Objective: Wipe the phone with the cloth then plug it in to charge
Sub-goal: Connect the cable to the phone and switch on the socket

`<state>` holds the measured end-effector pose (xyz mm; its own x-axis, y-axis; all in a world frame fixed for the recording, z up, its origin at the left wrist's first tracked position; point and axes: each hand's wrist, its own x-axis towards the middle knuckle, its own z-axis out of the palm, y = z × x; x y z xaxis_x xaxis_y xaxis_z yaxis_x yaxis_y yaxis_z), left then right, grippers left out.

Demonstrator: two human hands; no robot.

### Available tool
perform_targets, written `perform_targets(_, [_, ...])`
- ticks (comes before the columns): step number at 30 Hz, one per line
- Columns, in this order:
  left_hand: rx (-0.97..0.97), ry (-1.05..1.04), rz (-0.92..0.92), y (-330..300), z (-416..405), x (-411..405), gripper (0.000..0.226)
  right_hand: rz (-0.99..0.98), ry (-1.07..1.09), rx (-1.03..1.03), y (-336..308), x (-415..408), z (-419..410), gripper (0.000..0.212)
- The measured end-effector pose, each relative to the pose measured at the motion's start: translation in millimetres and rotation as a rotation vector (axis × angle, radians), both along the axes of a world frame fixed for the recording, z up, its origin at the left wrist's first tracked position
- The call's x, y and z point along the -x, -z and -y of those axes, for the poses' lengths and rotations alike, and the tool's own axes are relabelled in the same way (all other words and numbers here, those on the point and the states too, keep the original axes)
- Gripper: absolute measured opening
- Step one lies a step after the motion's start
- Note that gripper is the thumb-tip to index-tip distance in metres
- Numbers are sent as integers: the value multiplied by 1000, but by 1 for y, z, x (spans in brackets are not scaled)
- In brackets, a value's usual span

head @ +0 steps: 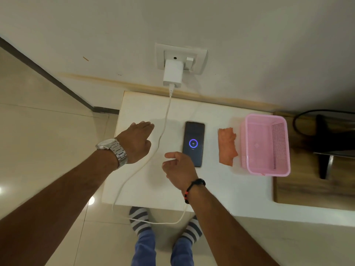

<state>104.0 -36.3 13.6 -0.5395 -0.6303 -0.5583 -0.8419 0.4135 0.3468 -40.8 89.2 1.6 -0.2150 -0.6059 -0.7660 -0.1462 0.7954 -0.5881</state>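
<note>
Head view: we saw the phone (pixel 193 144) flat on the table (pixel 211 189), screen lit with a charging ring. Cable (pixel 163 129) ran up to the charger (pixel 172 73). Cloth (pixel 227 146) lay between phone and basket (pixel 266 144). Left hand (pixel 137 143) hovered open, empty; right hand (pixel 179 168) loosely curled, empty, at the phone's near corner.

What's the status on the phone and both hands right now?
Left hand open, flat beside cable. Right hand loose, empty, at phone's near end. Phone face up, charging ring lit. Cloth set aside by basket.
</note>
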Motion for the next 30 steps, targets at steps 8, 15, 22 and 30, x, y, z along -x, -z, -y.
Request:
perform_targets(8, [-41,1,18,2,-4,1,60,22,-1,-23,10,-8,-25,36])
perform_targets(15, [-128,-69,9,-1,-8,4,61,7,78,72,5,-7,-6,35])
perform_targets(22, [-279,-167,-3,-6,-5,5,58,-53,70,199,-7,-15,39,25])
perform_targets(30, [-436,-332,-27,-9,11,-6,27,-13,131,311,-18,-17,70,18])
